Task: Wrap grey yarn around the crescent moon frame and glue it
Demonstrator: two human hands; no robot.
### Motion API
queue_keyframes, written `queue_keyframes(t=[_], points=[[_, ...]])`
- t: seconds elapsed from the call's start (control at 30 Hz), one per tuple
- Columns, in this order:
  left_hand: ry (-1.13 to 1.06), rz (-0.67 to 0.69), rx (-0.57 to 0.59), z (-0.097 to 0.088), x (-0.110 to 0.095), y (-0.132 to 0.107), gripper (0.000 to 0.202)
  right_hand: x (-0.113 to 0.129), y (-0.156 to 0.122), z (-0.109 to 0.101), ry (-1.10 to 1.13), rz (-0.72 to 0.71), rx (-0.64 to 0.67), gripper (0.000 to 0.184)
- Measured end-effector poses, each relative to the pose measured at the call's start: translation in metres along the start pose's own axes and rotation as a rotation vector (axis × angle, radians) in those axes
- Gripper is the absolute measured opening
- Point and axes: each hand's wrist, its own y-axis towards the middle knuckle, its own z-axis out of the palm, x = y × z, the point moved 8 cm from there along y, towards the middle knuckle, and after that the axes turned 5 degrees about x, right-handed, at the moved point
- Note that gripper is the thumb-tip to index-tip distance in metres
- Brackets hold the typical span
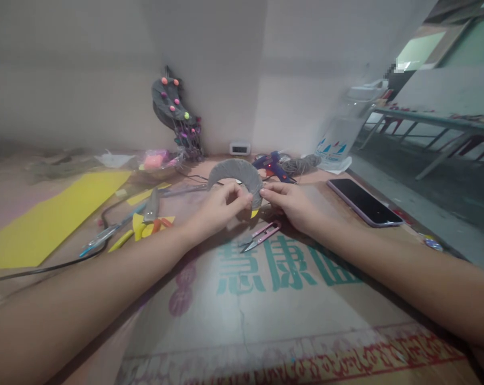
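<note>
A crescent wrapped in grey yarn [236,170] stands between my hands, a bit of yellow showing at its lower right tip. My left hand [225,206] pinches it near that lower end, thumb against fingers. On the right edge of the crescent, the fingertips of my right hand [284,200] are closed together. Whether a loose strand of yarn runs between the fingers is too small to tell. Just below lies a pair of pink thread snips [266,233], blades pointing to the lower left, on a printed cardboard sheet [306,326].
Behind are a blue glue gun [276,167], a grey yarn bundle [301,164] and a small digital display [240,148]. A finished-looking crescent with pompoms [169,101] leans on the wall. Yellow sheet [61,219], pliers [151,208] left; phone [364,202], bottle [342,125] right.
</note>
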Motion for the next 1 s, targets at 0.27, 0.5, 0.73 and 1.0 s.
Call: queue_keyframes(t=[0.27, 0.5, 0.73, 1.0], points=[[0.333, 0.225, 0.024, 0.009, -0.025, -0.009, 0.021, -0.005, 0.003, -0.001, 0.078, 0.002, 0.015, 0.036], [0.433, 0.218, 0.004, 0.007, -0.026, -0.011, 0.019, -0.005, 0.003, -0.001, 0.094, 0.004, 0.021, 0.035], [0.455, 0.221, -0.006, 0.006, -0.027, -0.011, 0.019, -0.007, 0.003, 0.000, 0.094, 0.012, 0.032, 0.035], [0.477, 0.249, -0.038, 0.005, -0.032, -0.011, 0.015, -0.005, 0.001, 0.002, 0.094, 0.013, 0.036, 0.035]])
